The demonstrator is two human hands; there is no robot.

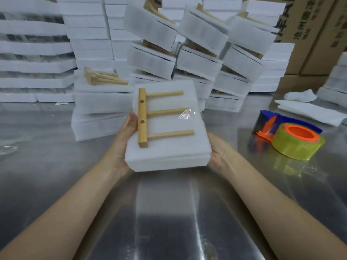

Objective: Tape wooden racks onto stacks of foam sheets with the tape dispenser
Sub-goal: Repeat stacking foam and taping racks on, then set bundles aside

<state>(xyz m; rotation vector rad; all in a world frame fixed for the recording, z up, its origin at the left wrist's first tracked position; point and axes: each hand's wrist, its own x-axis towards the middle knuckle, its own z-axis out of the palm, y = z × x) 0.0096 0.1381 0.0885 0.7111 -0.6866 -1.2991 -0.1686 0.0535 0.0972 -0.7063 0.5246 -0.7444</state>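
Status: one bundle appears complete; further units remain.

1. Grip. The left hand clamps the left edge of a stack of white foam sheets, thumb on top just beside the bar of the rack. The right hand cups the right edge. The fingers of both hands are hidden beneath the stack. The stack is held between the two hands, clear of the polished metal table.

2. Workpiece. A light-brown wooden rack, one square bar with three round pegs, lies flat on top of the held stack. A strip of clear tape crosses the tip of the middle peg on the right-hand side. Whether it wraps underneath cannot be seen.

3. Tool. The blue-and-orange tape dispenser with a yellow-tinted roll rests on the table to the right of the right hand, ungripped.

4. Done. Leaning piles of finished foam bundles stand beyond the grip.

5. Remaining. A second loose wooden rack lies on an untaped foam pile beyond the left hand, apparently awaiting taping.
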